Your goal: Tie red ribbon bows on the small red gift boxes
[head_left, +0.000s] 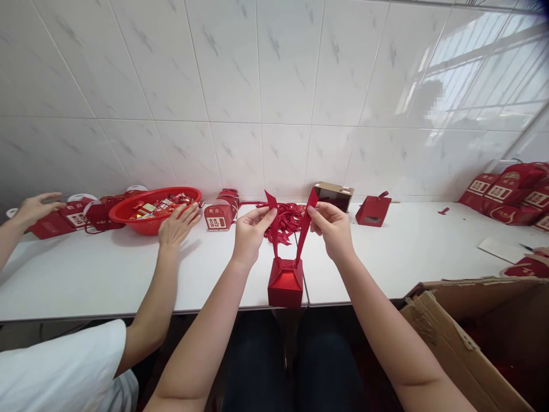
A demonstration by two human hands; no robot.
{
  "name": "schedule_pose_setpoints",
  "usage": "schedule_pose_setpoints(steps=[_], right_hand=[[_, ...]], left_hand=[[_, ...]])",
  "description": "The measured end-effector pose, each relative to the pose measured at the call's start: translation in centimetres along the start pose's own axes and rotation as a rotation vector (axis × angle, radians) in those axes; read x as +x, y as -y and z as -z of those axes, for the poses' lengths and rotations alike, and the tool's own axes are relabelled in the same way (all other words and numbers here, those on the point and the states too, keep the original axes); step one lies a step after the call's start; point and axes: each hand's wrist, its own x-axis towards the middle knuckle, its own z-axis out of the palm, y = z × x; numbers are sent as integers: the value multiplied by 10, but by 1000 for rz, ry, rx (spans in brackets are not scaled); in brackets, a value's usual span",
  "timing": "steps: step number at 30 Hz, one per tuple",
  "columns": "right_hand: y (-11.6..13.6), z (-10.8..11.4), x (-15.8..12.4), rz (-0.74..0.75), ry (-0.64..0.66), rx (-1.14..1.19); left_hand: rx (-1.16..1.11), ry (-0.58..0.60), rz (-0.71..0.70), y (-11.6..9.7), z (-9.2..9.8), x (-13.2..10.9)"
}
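A small red gift box (286,286) stands upright near the table's front edge, its top folded in. Two ends of a red ribbon (301,240) rise from the box top in a V. My left hand (252,233) pinches one end between thumb and fingers. The other end is pinched by my right hand (332,228), at about the same height. Just behind the box lies a tangled pile of red ribbons (285,222), partly covered by my hands and the raised ribbon.
On the left, a co-worker's hand (180,223) touches a red basin (128,213) of wrapped sweets. Red boxes (218,217) stand beside it. Behind my right hand are a brown box (343,191) and a red box (373,210). A large cardboard carton (446,326) sits at right, below packed red boxes (506,191).
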Motion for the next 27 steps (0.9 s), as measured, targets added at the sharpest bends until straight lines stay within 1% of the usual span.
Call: schedule_pose_setpoints(steps=[5,9,12,15,18,22,25,27], right_hand=[[-1,2,3,50,3,-12],[-4,4,7,35,51,46],[-6,3,9,-31,109,100],[-7,-2,9,-72,162,49],[-7,-9,3,-55,235,-8],[-8,-13,-8,-41,382,5],[-12,-11,-13,-31,440,-46],[-16,-6,-13,-12,465,-106]], left_hand=[[-67,-40,-24,-2,-2,0],[-102,-20,8,-3,-3,0],[-87,61,23,-5,-4,-3],[-14,171,16,-9,-6,-9],[31,251,30,-12,-6,-16],[102,286,68,-14,-3,-22],[129,326,103,-14,2,-23],[91,396,157,-12,6,-23]])
